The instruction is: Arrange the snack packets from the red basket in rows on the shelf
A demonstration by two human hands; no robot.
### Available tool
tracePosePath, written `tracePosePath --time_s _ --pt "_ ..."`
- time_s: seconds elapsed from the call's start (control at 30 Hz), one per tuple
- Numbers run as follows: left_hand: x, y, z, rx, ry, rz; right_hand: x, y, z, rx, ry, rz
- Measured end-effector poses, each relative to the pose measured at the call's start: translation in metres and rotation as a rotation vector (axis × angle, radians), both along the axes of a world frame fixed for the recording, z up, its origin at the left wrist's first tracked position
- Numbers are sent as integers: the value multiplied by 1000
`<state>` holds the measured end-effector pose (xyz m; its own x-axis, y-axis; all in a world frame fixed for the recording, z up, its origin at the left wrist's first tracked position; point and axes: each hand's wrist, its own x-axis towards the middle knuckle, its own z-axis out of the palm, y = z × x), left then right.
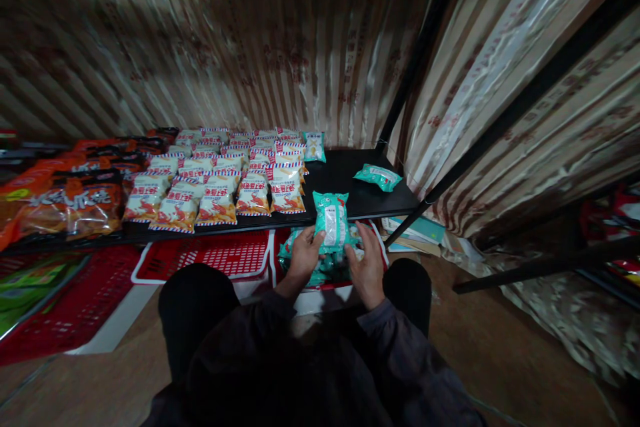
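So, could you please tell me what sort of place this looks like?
Probably a small shop or its stockroom: white packets lie in rows on a black shelf, beside orange packets, with red baskets below.

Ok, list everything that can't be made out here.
In the head view:
Number of teal packets in the red basket: partly hidden by the left hand, right hand and held teal packet.
Whether the right thumb touches that held packet: too small and dim.
Small print on the held packet: too small.
Red-wrapped goods: dark, blurred, cut off by the right edge.
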<state>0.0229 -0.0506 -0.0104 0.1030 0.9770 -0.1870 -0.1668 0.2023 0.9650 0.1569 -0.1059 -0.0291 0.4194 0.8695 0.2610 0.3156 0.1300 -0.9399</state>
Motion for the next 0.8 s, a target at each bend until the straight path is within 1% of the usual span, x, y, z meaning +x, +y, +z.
tracePosePath --time_s 0.07,0.1,0.17,0.23,0.33,0.43,0.53,0.6,0.7,0.8 --pt "2 -2 0 12 12 12 -2 -2 4 65 -256 -11" --pt "4 -3 0 17 18 18 -3 -2 5 83 -350 -4" --pt "6 -5 -2 28 41 29 -5 -3 5 96 -419 53" --pt "8 -8 -3 50 87 39 -7 -3 4 95 -390 79" --pt "9 -14 -1 152 199 66 -8 -3 4 87 -198 93" --pt "9 -24 8 319 356 73 -9 -5 10 19 133 108" --pt "11 -37 19 484 496 -9 -12 -8 18 -54 427 71" --pt "14 -46 24 575 574 -57 -15 -8 21 -66 541 65" --pt "18 -56 26 683 667 -107 -18 -7 23 -75 696 92" --pt "19 -59 22 757 663 -149 -17 -6 21 -91 849 81"
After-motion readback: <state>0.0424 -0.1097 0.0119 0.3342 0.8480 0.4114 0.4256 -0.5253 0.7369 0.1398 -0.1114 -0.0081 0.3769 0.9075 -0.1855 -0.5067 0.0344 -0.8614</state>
